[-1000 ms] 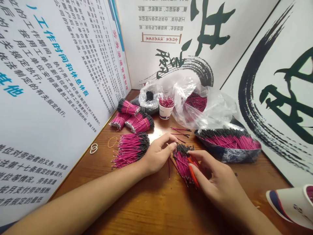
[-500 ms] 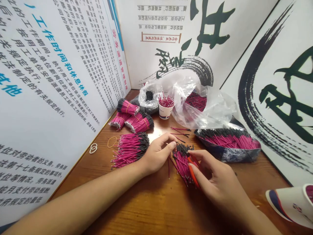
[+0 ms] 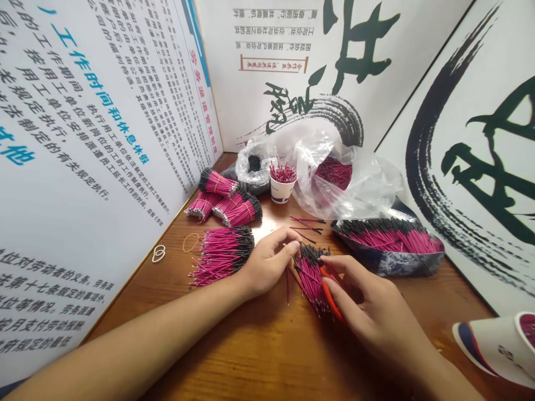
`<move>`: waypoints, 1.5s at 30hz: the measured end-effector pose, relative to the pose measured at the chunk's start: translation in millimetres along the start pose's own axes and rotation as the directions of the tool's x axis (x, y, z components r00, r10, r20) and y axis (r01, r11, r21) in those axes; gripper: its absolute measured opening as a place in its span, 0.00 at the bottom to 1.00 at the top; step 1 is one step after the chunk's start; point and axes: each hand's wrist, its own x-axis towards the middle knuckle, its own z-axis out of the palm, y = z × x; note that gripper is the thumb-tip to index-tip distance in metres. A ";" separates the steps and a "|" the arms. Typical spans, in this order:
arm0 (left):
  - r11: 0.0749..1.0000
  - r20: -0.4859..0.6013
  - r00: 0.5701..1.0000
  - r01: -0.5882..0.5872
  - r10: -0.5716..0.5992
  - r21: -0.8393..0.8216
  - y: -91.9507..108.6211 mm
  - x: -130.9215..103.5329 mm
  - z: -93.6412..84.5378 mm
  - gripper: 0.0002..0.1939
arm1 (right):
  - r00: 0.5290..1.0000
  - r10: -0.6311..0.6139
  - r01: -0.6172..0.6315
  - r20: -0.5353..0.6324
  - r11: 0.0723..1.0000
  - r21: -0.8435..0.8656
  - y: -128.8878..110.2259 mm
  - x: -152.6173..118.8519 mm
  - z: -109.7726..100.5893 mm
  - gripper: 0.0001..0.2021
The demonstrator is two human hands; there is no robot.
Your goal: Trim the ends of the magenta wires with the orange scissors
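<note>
My left hand (image 3: pixel 271 259) is pinched, thumb against forefinger, with a thin magenta wire (image 3: pixel 288 289) hanging below its fingertips. The wire's upper end is hidden by the fingers. Closed around red-handled pliers (image 3: pixel 332 292) is my right hand (image 3: pixel 365 298). The dark jaws of the pliers point toward my left fingertips, above a loose pile of magenta wires with black ends (image 3: pixel 311 278). Left of my left hand lies a larger spread of the same wires (image 3: pixel 219 253). A few single wires (image 3: pixel 307 225) rest just beyond the fingers.
Banded wire bundles (image 3: pixel 238 206) lie at the back left. A paper cup of wires (image 3: pixel 283 186) stands before clear plastic bags (image 3: pixel 368 178). To the right are a dark bag of wires (image 3: pixel 388 245) and a tipped cup (image 3: pixel 497 348). Rubber bands (image 3: pixel 159 254) lie left; panels surround the table.
Hardly anything differs. The whole view has shifted very slightly, while both hands and the pliers keep the same position over the wires.
</note>
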 end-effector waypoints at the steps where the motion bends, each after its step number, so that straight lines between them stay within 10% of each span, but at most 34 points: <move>1: 1.000 -0.002 1.000 -0.003 0.003 0.004 -0.2 0.0 -0.1 0.10 | 1.000 0.001 -0.001 -0.002 1.000 -0.002 -0.1 0.2 0.3 0.09; 45: 1.000 0.006 1.000 -0.019 0.019 0.020 -0.2 1.1 -0.9 0.10 | 1.000 -0.009 0.009 0.007 1.000 0.012 6.4 -0.1 4.1 0.11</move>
